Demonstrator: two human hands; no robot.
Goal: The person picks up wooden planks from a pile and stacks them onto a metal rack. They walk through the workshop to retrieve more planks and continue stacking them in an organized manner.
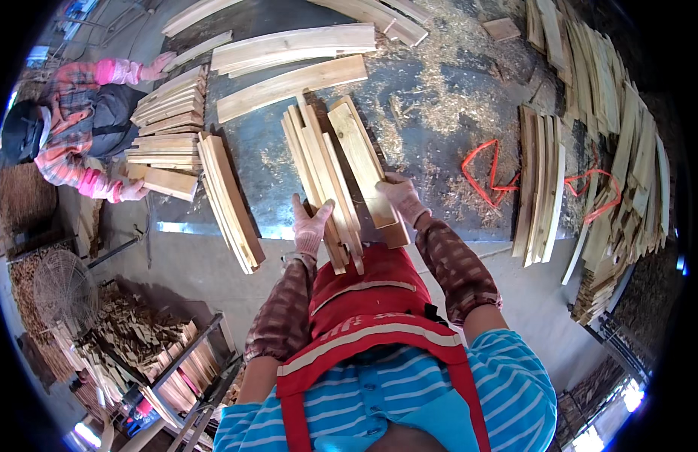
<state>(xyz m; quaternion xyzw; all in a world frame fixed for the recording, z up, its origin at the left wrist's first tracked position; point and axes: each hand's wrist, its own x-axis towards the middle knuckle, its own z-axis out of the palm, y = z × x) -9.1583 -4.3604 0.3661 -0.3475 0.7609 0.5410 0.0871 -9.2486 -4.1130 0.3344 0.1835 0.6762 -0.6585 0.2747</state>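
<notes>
My left hand (311,224), in a pale glove, holds the near end of several narrow wooden slats (315,151). Its thumb lies over them and its fingers sit along their left side. Just to the right, my right hand (402,197), also gloved, grips the right edge of a stack of wider wooden boards (356,147); the fingertips underneath are hidden. A narrow gap separates the two groups at their far ends. Both overhang the near edge of the dark table (432,158), close to my red apron (371,290).
Another stack of boards (230,203) lies left, and a tied-looking bundle (537,184) right, beside red strapping (492,181). Long planks (292,87) lie farther back among sawdust. At far left a co-worker (70,128) handles stacked slats (164,151). A large wood pile (620,151) stands right.
</notes>
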